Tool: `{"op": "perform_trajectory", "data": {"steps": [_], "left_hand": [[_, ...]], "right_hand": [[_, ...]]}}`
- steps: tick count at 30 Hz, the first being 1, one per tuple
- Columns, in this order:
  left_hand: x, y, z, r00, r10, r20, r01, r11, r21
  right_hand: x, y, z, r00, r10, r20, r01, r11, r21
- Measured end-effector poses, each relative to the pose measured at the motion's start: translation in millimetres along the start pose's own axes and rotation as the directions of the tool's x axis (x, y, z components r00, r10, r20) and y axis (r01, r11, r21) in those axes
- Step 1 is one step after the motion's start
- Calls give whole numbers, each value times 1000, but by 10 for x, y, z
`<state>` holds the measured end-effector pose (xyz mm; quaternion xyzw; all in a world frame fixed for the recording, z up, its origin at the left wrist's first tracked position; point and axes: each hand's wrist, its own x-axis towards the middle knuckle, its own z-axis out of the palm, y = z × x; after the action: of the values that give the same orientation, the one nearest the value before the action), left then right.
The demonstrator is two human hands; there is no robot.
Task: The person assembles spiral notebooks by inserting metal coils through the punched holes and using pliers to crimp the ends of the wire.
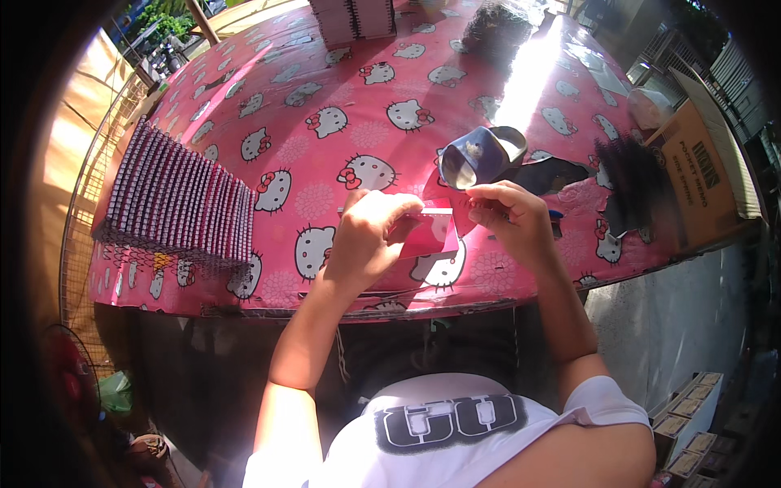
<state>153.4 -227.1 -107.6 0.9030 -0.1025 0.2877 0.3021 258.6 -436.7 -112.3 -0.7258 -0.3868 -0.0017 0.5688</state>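
My left hand (376, 230) grips a small pink notebook (431, 233) over the table, its thumb along the pale upper edge, which shows a row of small holes. Just right of it, my right hand (512, 218) has thumb and forefinger drawn together in a pinch. Whatever those fingertips hold, if anything, is too small to make out. Beyond the right hand lies a rounded blue and grey object (472, 159) with a pale hollow opening; its kind is unclear. A flat black piece (549, 175) is beside it.
Spiral-bound notebooks (175, 195) stand in a long stack at the left. More spiral notebooks (354, 20) are at the back, near a black tangled bundle (496, 31). Black wire pieces (630, 179) and a cardboard box (704, 175) occupy the right side of the pink patterned table (350, 134).
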Motion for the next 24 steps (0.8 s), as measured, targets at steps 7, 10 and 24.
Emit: {"op": "perform_trajectory", "data": {"steps": [7, 10, 24], "left_hand": [[-83, 173, 68, 984, -154, -85, 152, 988, -31], [-103, 309, 100, 974, -139, -181, 170, 971, 170], [-175, 307, 232, 921, -282, -271, 302, 952, 38]], "right_hand": [[26, -102, 64, 991, 6, 133, -6, 1000, 0], [43, -56, 28, 985, 94, 142, -106, 991, 77], [101, -103, -70, 964, 22, 265, -6, 998, -64]]}}
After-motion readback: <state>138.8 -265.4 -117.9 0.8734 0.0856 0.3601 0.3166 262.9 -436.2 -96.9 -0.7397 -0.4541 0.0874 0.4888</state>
